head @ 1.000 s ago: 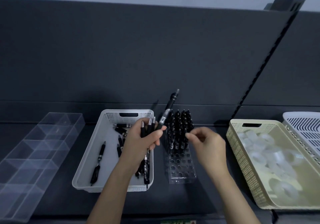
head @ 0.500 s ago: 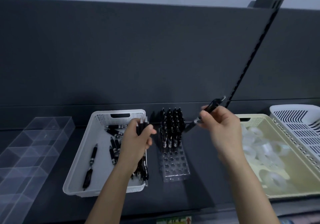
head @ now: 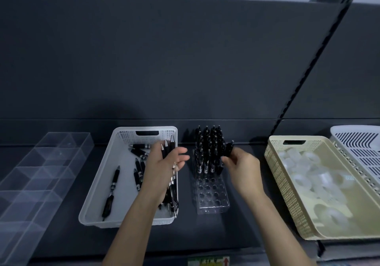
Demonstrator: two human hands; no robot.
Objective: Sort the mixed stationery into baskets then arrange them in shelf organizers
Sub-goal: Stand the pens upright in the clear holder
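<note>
- Right hand (head: 244, 169) pinches one pen (head: 228, 149) beside the clear rack (head: 211, 198), centre frame: slotting step.
- Left hand (head: 164, 169), grip wrapped round a pen bundle (head: 167, 148), over the white basket (head: 98, 183).
- Next, likely: tip into a free hole.

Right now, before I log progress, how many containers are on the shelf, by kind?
Baskets: 3 (white basket, cream basket, slotted basket)
Clear organizers: 2 (divided tray, pen rack)
Total: 5
</note>
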